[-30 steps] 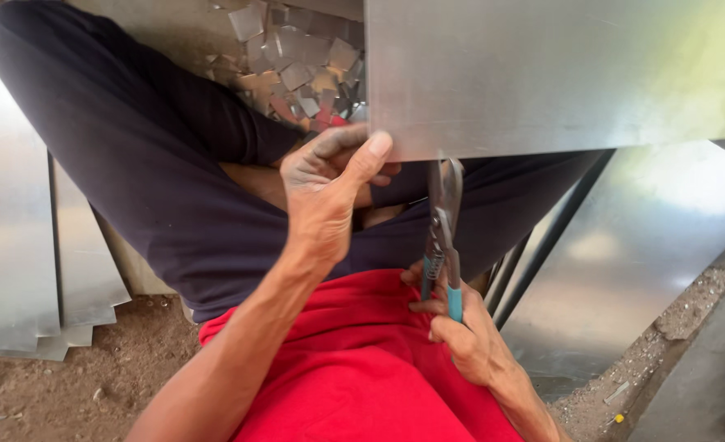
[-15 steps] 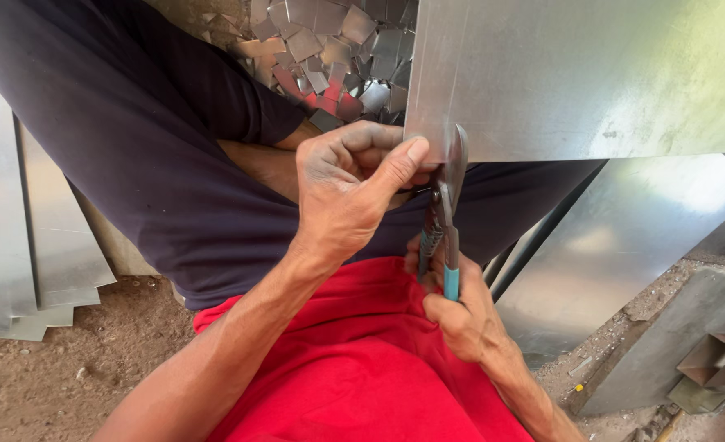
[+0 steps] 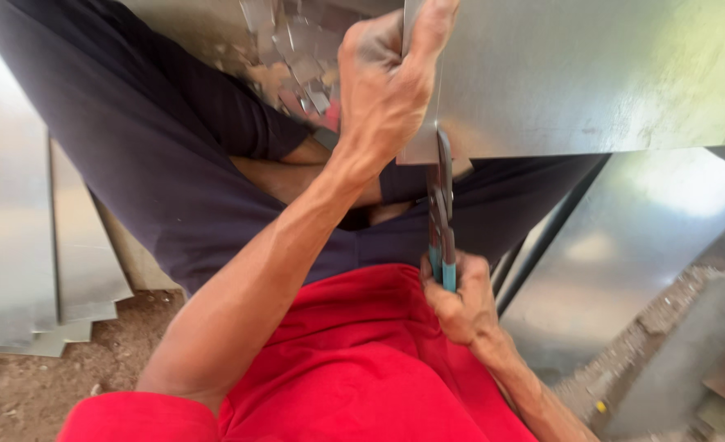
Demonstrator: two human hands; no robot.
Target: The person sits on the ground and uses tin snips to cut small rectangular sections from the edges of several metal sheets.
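Landmark for everything below: the big metal sheet [image 3: 591, 74], grey, filling the upper right of my view, lower edge running roughly level.

Below and to the right of that sheet I see another metal panel [image 3: 632, 245] lying at a slant, bright glare on it. Well to the left of the sheet, a stack of flat metal sheets [image 3: 18, 245] sits on the dirt ground [image 3: 18, 393]. Under the sheet's lower edge: dark trousers [image 3: 133, 164], then a red garment [image 3: 346, 360] nearest to me.

My left hand [image 3: 383, 90] is at the sheet's left edge, fingers clamped around that edge, thumb up along its face. Firm hold on the sheet.

My right hand [image 3: 460, 299] is below the sheet's lower edge, wrapped tight around the teal handles of the tin snips [image 3: 442, 221]. Snips point up; blade tips meet the sheet's bottom edge just right of its lower-left corner, right beneath my left hand. Blades look nearly together, but I can't tell whether they're biting in.

Left of the sheet's top, behind my left hand: a pile of small metal offcuts [image 3: 293, 49], blurred, with a bit of red among them.
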